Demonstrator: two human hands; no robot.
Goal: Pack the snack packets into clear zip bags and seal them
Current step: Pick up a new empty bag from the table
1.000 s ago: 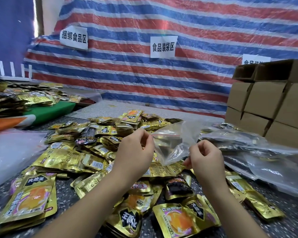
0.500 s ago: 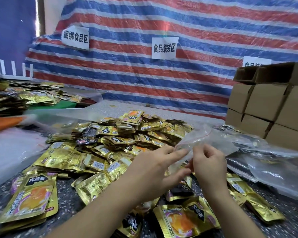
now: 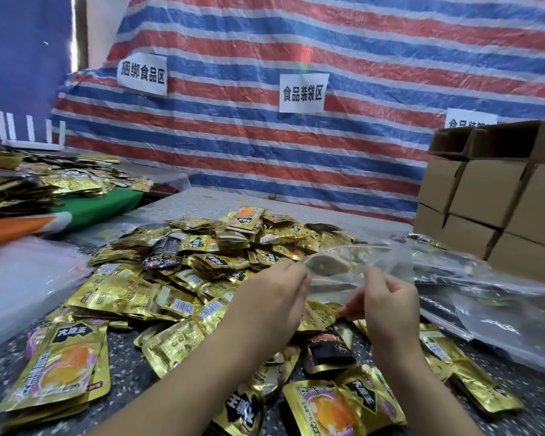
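A big heap of gold snack packets covers the speckled table, with a few black ones mixed in. Above the heap's near right side I hold an empty clear zip bag by its mouth. My left hand pinches the left lip of the bag. My right hand pinches the right lip, and the mouth gapes open between them. Nothing shows inside the bag.
Filled clear bags lie piled at the right, in front of stacked cardboard boxes. Loose plastic lies at the left, beyond it another packet heap on green cloth. A striped tarp closes the back.
My hands have drawn slightly apart, pulling the bag's mouth wider open. A second ago the bag hung higher and crumpled between my hands.
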